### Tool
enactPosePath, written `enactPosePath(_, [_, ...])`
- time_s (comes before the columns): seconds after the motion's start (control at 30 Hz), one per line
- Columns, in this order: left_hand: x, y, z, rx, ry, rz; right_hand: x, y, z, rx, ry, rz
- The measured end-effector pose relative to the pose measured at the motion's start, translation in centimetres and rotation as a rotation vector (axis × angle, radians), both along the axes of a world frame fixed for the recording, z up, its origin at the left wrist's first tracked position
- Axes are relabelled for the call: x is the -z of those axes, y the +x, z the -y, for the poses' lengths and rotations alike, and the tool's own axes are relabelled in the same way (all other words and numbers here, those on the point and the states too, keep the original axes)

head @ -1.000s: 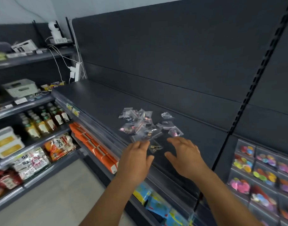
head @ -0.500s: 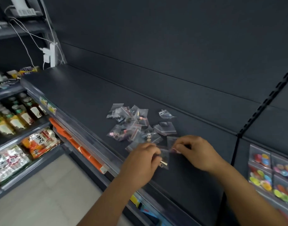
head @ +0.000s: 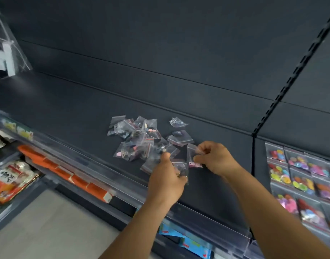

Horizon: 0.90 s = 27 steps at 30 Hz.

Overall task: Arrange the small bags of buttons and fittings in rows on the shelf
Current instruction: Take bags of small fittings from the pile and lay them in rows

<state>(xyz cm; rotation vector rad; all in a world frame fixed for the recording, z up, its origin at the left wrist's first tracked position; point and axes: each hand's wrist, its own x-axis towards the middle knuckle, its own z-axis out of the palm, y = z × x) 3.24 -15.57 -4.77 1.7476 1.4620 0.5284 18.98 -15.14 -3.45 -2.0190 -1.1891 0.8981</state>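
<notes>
A loose heap of several small clear bags (head: 137, 137) with buttons and fittings lies on the dark shelf (head: 70, 109). Two more bags (head: 180, 138) sit apart at the heap's right, one behind the other. My left hand (head: 167, 179) is at the heap's near edge, pinching a clear bag with gold fittings (head: 181, 170). My right hand (head: 215, 158) is just right of it, pinching a clear bag with a pink piece (head: 193, 157) by its top and side, lifted a little off the shelf.
The shelf's clear front rail (head: 97, 163) runs diagonally below the heap. Orange packs (head: 70, 176) and snack bags (head: 9, 178) fill lower shelves at left. Bags of coloured buttons (head: 302, 176) stand in rows on the right section, past a slotted upright (head: 291, 71).
Both hands went from hovering open over the heap to closing on one bag each. The view has swung right and down toward the shelf.
</notes>
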Motion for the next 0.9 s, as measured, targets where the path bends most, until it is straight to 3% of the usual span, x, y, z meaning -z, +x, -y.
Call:
enactPosePath(0.17, [-0.6, -0.7, -0.5, 0.03, -0.05, 0.261, -0.7, -0.6, 2.9, 0.236, 0.182, -0.327])
enactPosePath(0.33, [-1.5, 1.0, 0.2, 0.119, -0.124, 0.458, -1.9, -0.6, 6.3, 0.352, 0.277, -0.506])
enactPosePath(0.53, [-2.6, 5.2, 3.0, 0.215, -0.195, 0.566, -3.0, 1.2, 12.0, 0.514, 0.372, -0.487])
enactPosePath(0.9, [-4.7, 16.0, 12.8, 0.555, -0.17, 0.541, -4.1, 9.1, 23.7, 0.73, 0.553, -0.455])
